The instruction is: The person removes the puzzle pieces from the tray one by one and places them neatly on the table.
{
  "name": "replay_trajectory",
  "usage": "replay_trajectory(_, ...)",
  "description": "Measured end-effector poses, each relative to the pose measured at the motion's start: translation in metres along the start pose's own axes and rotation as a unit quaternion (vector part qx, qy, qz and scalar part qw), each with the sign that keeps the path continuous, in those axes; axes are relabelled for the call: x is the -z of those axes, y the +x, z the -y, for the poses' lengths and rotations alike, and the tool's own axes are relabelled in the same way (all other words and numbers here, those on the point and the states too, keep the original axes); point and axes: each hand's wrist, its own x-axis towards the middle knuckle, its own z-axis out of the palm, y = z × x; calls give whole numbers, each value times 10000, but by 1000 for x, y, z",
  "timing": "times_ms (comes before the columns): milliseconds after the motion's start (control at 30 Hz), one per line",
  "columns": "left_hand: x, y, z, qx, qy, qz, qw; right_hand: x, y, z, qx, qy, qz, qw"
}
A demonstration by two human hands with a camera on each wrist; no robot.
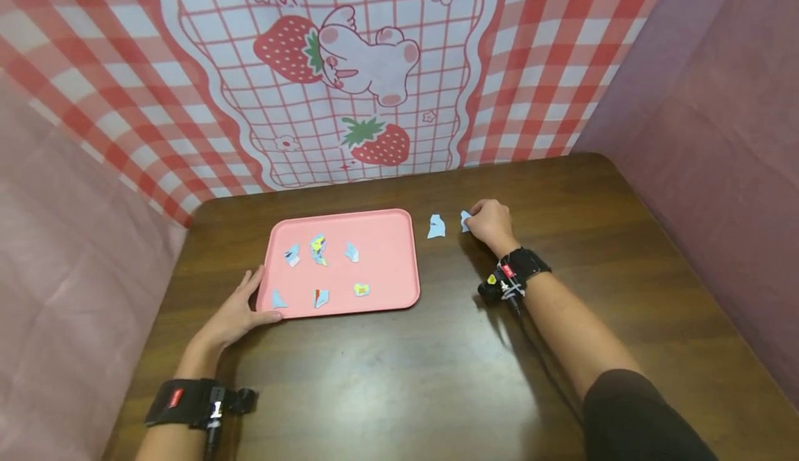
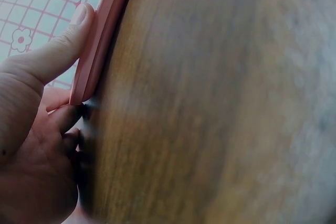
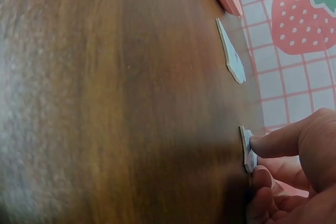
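Note:
A pink tray (image 1: 387,260) lies on the brown table, with several flat, irregular printed puzzle pieces spread on it in two rough rows. My left hand (image 1: 234,315) holds the tray's near left corner, its thumb against the front rim and its fingers along the left side. To the right of the tray, my right hand (image 1: 493,225) pinches a small light-blue puzzle piece (image 3: 247,149) at the tabletop. Part of that piece is hidden by the fingers. Between it and the tray rests another light-blue puzzle piece (image 1: 436,226), touched by neither hand.
A red-and-white checked cloth (image 1: 537,66) with strawberries hangs behind the table (image 1: 399,385). Pinkish cloth covers both sides. Each wrist wears a black band with a small camera, and a cable (image 1: 549,364) trails along the right forearm.

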Motion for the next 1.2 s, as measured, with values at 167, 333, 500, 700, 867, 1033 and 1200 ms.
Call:
replay_trajectory(167, -2, 0, 0, 19, 41, -10, 10000, 0, -1, -1, -22, -27, 13, 10000)
replay_trajectory(333, -1, -1, 1, 69, 72, 5, 10000, -1, -1, 2, -32, 6, 11, 10000)
replay_trajectory(500, 0, -1, 1, 44, 22, -14, 10000, -1, -1, 1, -28, 51, -29, 10000)
replay_trajectory(700, -1, 1, 1, 43, -21, 24, 10000, -2, 0, -2, -26, 76, -70, 9999)
replay_trajectory(867, -1, 1, 2, 81, -106, 26, 9999, -3, 0, -3, -4, 87, -17, 10000)
replay_trajectory(1033, 0, 2, 3, 25, -148, 25, 9999, -3, 0, -4, -50, 116, -74, 9999)
replay_trajectory(1200, 0, 3, 5, -22, -114, 20, 9999, -2, 0, -2, -74, 169, -137, 9997)
